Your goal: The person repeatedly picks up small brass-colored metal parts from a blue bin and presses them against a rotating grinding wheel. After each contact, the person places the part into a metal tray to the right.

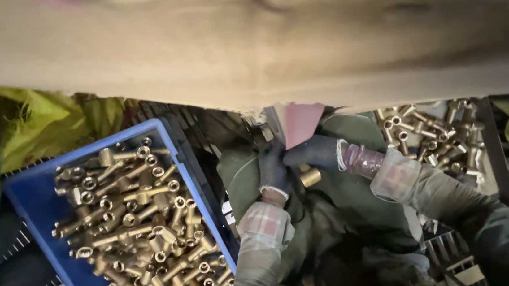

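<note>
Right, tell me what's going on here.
A person in dark gloves holds a small brass fitting between both hands. The left hand reaches up from below; the right hand comes in from the right. To the left, a blue crate is piled with brass fittings. More fittings lie heaped at upper right. A blurred pale surface fills the top of the view.

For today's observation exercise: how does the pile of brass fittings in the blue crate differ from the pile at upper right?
The blue crate pile is larger, nearer and lies left of the gloved hands; the upper-right pile is smaller, farther and sits in a dark tray. Both hold similar brass fittings, jumbled loosely.
</note>
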